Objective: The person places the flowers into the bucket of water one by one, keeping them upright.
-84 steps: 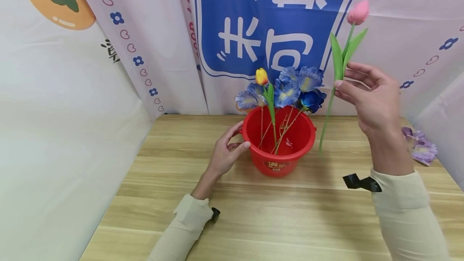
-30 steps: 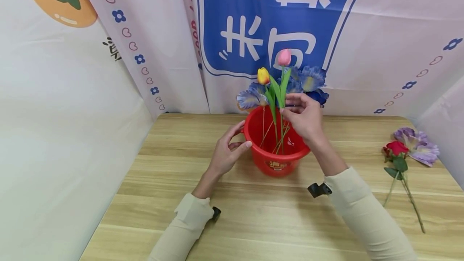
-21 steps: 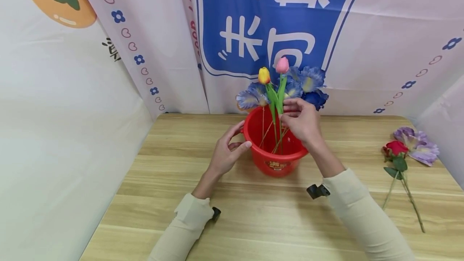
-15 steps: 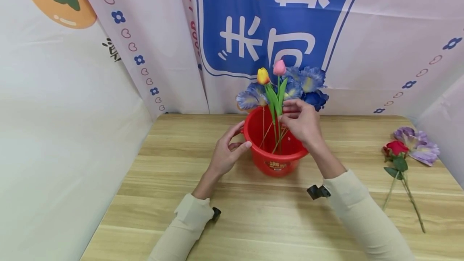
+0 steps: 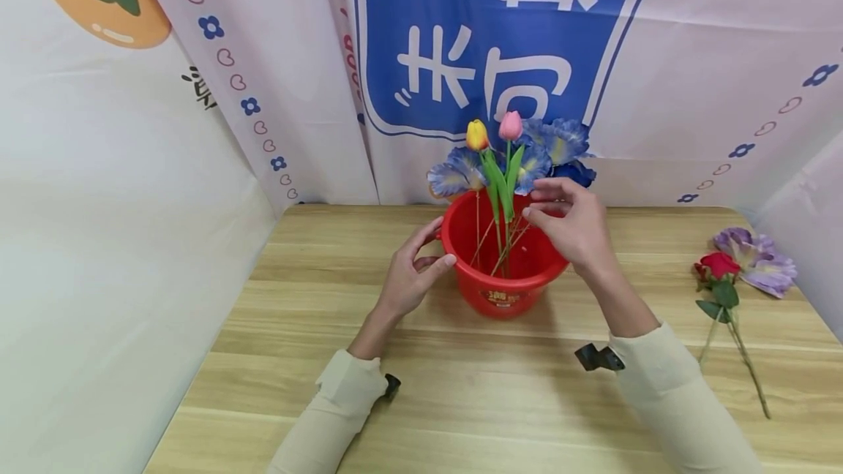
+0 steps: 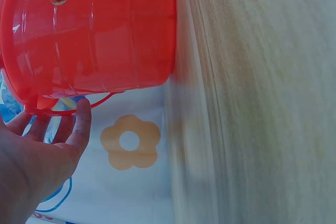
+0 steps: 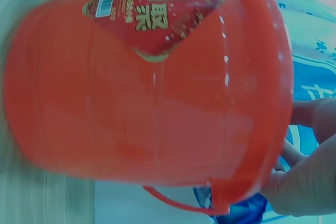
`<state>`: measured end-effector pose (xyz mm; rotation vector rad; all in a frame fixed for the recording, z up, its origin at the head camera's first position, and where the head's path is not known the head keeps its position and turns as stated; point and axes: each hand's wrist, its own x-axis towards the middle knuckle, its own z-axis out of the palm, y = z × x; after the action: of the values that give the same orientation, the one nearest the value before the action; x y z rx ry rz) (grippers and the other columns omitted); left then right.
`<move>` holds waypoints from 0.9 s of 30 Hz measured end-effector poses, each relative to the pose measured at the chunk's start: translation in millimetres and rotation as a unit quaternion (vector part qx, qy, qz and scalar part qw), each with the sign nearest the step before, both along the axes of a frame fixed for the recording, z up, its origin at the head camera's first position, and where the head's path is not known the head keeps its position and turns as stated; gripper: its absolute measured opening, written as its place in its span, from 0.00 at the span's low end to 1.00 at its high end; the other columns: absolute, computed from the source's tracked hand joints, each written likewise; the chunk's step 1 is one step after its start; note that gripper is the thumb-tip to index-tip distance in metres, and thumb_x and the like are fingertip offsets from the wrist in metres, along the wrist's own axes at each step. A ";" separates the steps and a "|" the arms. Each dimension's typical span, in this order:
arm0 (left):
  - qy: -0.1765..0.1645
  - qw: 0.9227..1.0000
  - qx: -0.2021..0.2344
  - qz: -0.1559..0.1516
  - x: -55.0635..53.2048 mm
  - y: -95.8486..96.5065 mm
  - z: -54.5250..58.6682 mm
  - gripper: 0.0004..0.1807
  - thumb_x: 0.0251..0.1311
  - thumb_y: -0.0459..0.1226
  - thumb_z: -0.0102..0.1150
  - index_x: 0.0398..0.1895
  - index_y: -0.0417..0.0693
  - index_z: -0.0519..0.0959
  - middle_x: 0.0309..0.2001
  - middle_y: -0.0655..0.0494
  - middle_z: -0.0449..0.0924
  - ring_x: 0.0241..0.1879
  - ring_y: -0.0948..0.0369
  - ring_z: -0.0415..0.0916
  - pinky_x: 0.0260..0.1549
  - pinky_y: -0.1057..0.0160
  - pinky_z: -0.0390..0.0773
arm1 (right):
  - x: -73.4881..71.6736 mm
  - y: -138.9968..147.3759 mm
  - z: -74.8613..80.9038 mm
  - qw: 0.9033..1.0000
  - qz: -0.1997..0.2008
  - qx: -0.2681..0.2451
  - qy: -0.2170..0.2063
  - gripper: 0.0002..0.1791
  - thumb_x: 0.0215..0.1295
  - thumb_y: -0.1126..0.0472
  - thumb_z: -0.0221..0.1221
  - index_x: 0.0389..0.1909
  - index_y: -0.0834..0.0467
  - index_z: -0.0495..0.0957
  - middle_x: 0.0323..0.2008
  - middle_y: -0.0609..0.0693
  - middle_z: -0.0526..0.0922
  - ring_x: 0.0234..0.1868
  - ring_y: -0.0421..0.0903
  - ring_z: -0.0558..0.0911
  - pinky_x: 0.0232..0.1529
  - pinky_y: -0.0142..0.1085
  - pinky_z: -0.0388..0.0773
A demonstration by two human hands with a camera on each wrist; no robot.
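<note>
A red bucket (image 5: 503,295) holds several artificial flowers: a yellow-orange tulip (image 5: 477,136), a pink tulip (image 5: 510,126), blue irises (image 5: 454,174) and a dark blue flower (image 5: 574,172). My left hand (image 5: 410,274) rests against the bucket's left rim, thumb in front and fingers by the handle lug; in the left wrist view the fingertips touch the rim near the thin red handle (image 6: 105,99). Over the bucket's right side hovers my right hand (image 5: 571,224), fingers loosely bent, thumb and index apart, just right of the pink tulip's stem. Nothing sits between its fingers.
On the right of the wooden table (image 5: 421,401) lie a red rose (image 5: 718,266) and a purple iris (image 5: 764,269), their stems toward the front. A printed white and blue cloth (image 5: 435,64) hangs right behind the bucket.
The pink tulip went from the air at right into the bucket beside the yellow one. My right hand has let go of it and shifted slightly right. My left hand stayed put.
</note>
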<state>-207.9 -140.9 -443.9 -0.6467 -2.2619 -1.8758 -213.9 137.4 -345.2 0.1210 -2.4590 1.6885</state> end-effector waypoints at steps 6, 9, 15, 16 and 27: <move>-0.004 1.000 -0.001 0.006 0.2 0.4 1.4 0.36 0.71 0.35 0.68 0.81 0.54 0.69 0.72 0.50 0.77 0.72 0.50 0.74 0.58 0.59 0.88 | 6.1 22.6 -0.4 1.000 -0.007 -0.016 0.001 0.27 0.73 0.61 0.67 0.70 0.62 0.77 0.61 0.63 0.83 0.52 0.42 0.85 0.44 0.21 0.85; -0.005 1.000 0.000 0.005 -0.4 0.8 1.0 0.36 0.71 0.35 0.68 0.81 0.54 0.69 0.72 0.50 0.77 0.72 0.50 0.74 0.58 0.59 0.88 | 11.1 38.4 -1.5 1.000 -0.013 -0.018 0.001 0.29 0.73 0.61 0.67 0.71 0.63 0.76 0.59 0.58 0.83 0.49 0.34 0.84 0.44 0.22 0.86; -0.005 1.000 -0.002 0.006 -0.5 1.7 0.2 0.36 0.71 0.34 0.68 0.81 0.53 0.69 0.73 0.49 0.77 0.72 0.48 0.74 0.59 0.53 0.88 | 23.6 75.3 -3.7 0.999 -0.032 -0.016 0.002 0.28 0.74 0.61 0.67 0.72 0.62 0.74 0.50 0.36 0.82 0.47 0.29 0.85 0.45 0.22 0.86; -0.007 1.000 -0.002 0.006 -0.5 1.5 -0.1 0.36 0.71 0.35 0.68 0.81 0.53 0.69 0.73 0.49 0.77 0.72 0.48 0.74 0.59 0.52 0.88 | 26.0 81.8 -3.8 0.999 -0.036 -0.014 0.001 0.27 0.74 0.61 0.67 0.71 0.60 0.75 0.49 0.34 0.81 0.47 0.28 0.85 0.45 0.22 0.86; -0.001 1.000 -0.006 0.007 0.9 0.3 0.2 0.37 0.71 0.35 0.68 0.81 0.53 0.69 0.73 0.48 0.76 0.72 0.48 0.74 0.59 0.48 0.88 | 54.0 152.5 -14.7 0.997 -0.060 -0.045 -0.012 0.23 0.70 0.67 0.69 0.57 0.39 0.79 0.46 0.28 0.84 0.41 0.22 0.87 0.39 0.17 0.83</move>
<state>-207.0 -140.6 -443.7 -0.6289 -2.2753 -1.8575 -160.0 289.9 -359.9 -0.0583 -2.3507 1.7552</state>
